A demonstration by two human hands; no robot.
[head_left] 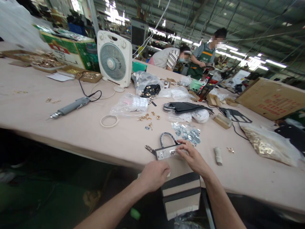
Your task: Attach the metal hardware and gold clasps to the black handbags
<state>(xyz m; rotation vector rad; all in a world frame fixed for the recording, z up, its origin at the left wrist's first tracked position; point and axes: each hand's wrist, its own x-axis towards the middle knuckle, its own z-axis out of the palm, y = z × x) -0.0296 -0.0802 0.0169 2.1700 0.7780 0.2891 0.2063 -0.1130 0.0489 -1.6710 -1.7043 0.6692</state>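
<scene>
An unfinished handbag (176,168) with beige panels and black edging hangs over the table's front edge. Its looped handle (164,135) lies on the table, and a pale strip with metal pieces (165,154) runs below it. My right hand (192,157) grips the top of the bag at the strip's right end, fingertips by a small metal plate. My left hand (154,175) is closed over the bag's left side. Something small and whitish shows by its fingertips, too hidden to name. A metal clasp on a dark tab (150,149) sticks out at the left.
Silver plates (188,133) and gold fittings (145,117) lie beyond the bag. A tape roll (109,121), an electric screwdriver (70,107) and a fan (114,58) are to the left. Rightward are a wrapped roll (217,156) and a bag of fittings (269,144). Two people stand across the table.
</scene>
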